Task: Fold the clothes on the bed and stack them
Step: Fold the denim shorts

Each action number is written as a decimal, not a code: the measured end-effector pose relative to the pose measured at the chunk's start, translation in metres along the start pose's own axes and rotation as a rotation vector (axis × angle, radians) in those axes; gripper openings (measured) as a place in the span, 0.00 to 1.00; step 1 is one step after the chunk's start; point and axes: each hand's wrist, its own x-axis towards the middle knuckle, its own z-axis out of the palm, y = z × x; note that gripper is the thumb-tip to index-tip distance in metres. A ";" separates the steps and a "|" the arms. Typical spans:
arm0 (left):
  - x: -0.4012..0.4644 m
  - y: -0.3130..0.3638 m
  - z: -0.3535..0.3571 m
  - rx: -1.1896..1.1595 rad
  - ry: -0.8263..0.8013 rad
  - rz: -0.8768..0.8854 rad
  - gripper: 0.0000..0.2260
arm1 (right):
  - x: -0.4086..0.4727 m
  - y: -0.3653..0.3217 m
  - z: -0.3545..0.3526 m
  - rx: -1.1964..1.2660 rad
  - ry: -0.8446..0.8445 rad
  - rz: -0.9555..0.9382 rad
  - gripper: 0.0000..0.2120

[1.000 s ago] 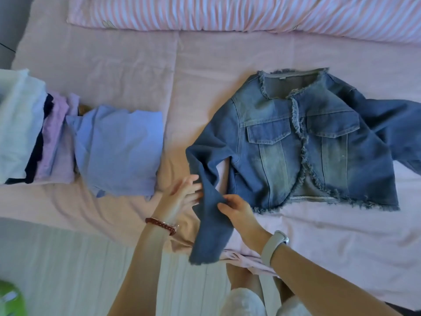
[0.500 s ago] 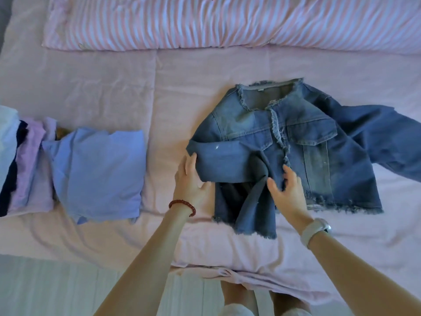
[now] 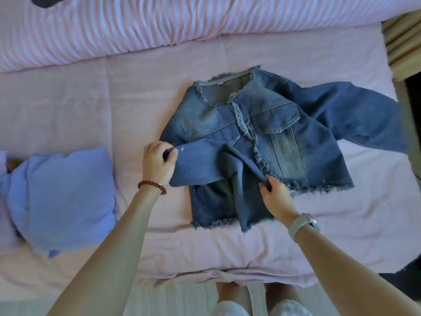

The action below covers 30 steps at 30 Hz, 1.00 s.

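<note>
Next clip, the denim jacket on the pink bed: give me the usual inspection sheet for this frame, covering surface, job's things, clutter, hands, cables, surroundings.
Surface: pink bed sheet, lightly creased; striped pink duvet along the far side.
Job's things: denim jacket lies front up, one sleeve folded across its front, the other sleeve spread out to the right. Folded blue garment lies apart on the left; a lilac piece shows only at the frame's left edge.
Clutter: nothing seen.
Hands: left hand grips the fold of the sleeve; right hand pinches denim near the frayed front edge.
Cables: nothing seen.
Surroundings: beige fabric at upper right, pale floor below the bed edge.
</note>
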 end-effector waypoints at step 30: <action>-0.090 0.000 0.087 -0.308 0.007 -0.799 0.12 | 0.051 0.071 -0.067 -0.146 0.508 0.075 0.24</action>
